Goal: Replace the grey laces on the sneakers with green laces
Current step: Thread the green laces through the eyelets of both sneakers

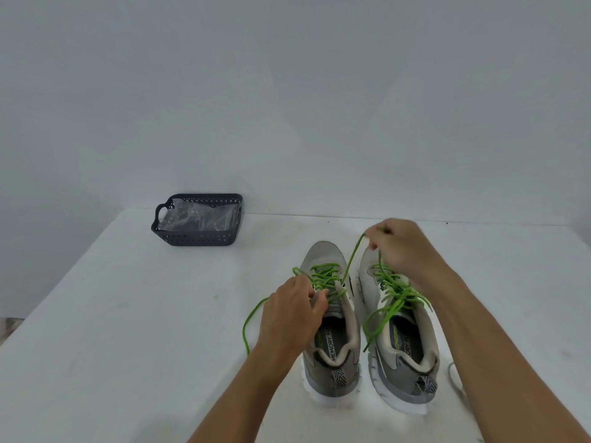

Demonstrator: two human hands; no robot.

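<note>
**Left sneaker: pulling green lace thru upper eyelets**

White table (128, 314) against a plain grey wall, two grey sneakers side by side, heels toward me. Dark perforated basket (198, 222) sits at the far left edge w/ clear plastic bags inside, well apart from the shoes.

Grip state:
- My right hand (403, 247) is raised above the toe of the right sneaker (399, 330), fingers pinched on one end of the green lace (351, 257). That strand runs taut down-left to the upper eyelets of the left sneaker (332, 314).
- My left hand (291, 314) is on the left sneaker's outer side, fingertips curled at the tongue/eyelet area, pinching lace there. Exact eyelet hidden by fingers.
- Other lace end hangs loose off the left side, curving down onto the table.

Right sneaker already carries green lacing, ends loose, not tied. A pale cord by its heel at the right edge, prob. an old grey lace, can't confirm.

Handling, my read: lace is light, soft, round cord, zero stiffness, so it only transmits pull. Best hold is near the tip to steer it into an eyelet. Shoe is light enough to slide when I pull, hence left hand bracing it. Upper is soft mesh, no damage risk.
</note>
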